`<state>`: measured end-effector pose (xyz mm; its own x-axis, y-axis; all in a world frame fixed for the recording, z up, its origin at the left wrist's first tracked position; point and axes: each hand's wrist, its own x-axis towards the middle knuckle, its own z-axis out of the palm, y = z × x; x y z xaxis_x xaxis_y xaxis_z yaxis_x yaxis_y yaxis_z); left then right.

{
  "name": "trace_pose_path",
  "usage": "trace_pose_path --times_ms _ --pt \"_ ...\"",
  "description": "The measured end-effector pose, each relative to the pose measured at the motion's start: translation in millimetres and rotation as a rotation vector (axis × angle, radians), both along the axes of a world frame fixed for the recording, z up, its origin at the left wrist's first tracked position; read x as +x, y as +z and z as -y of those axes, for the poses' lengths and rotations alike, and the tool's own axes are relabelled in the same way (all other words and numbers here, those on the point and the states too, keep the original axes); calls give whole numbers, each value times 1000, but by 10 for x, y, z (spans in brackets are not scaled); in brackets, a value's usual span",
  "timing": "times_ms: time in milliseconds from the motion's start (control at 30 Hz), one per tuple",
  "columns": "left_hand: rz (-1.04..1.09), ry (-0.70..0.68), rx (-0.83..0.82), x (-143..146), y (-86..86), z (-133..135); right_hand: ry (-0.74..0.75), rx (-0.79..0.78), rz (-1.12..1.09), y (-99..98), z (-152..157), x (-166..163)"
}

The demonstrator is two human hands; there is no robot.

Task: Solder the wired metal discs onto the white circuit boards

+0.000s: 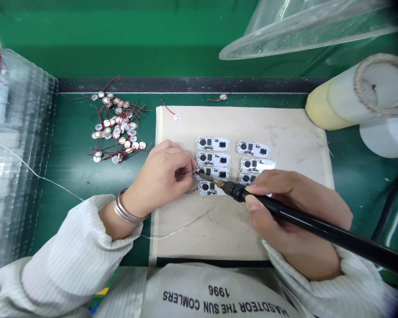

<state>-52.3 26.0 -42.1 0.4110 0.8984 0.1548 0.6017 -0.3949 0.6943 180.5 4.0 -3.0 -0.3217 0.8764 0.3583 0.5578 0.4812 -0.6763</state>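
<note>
My right hand (295, 212) grips a black soldering iron (318, 225) by its handle. The iron's tip points left and meets the left end of a white circuit board (215, 172), third down in the left column. At that same end my left hand (169, 172) is closed in a pinch on a thin wire, mostly hidden by the fingers. Below lies another white board (205, 188) with a red wire (191, 191) at its left end; the iron partly covers it. A second column of boards (254, 149) is partly behind my right hand.
Small round discs with red wires (117, 128) are heaped at left; one disc (177, 117) lies on the beige mat (185, 243). Solder wire (179, 230) crosses the mat. Stacked clear plastic trays (20, 176) stand far left, a yellowish cylinder (338, 97) at right, a clear plastic hood (285, 39) above.
</note>
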Motion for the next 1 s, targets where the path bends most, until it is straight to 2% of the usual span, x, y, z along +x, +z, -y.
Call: trace_pose_path --times_ms 367,533,733,833,1000 --pt "-12 7 -9 6 1 -9 18 -7 -23 4 -13 -3" --pt "-19 14 -8 18 7 -3 83 -4 8 19 -45 0" --pt "-30 26 -2 30 -3 -4 124 84 59 40 -60 8" --pt "-34 33 -1 34 -8 -1 118 70 47 51 -56 28" --pt "-35 39 -7 38 1 5 24 22 -17 67 -9 54"
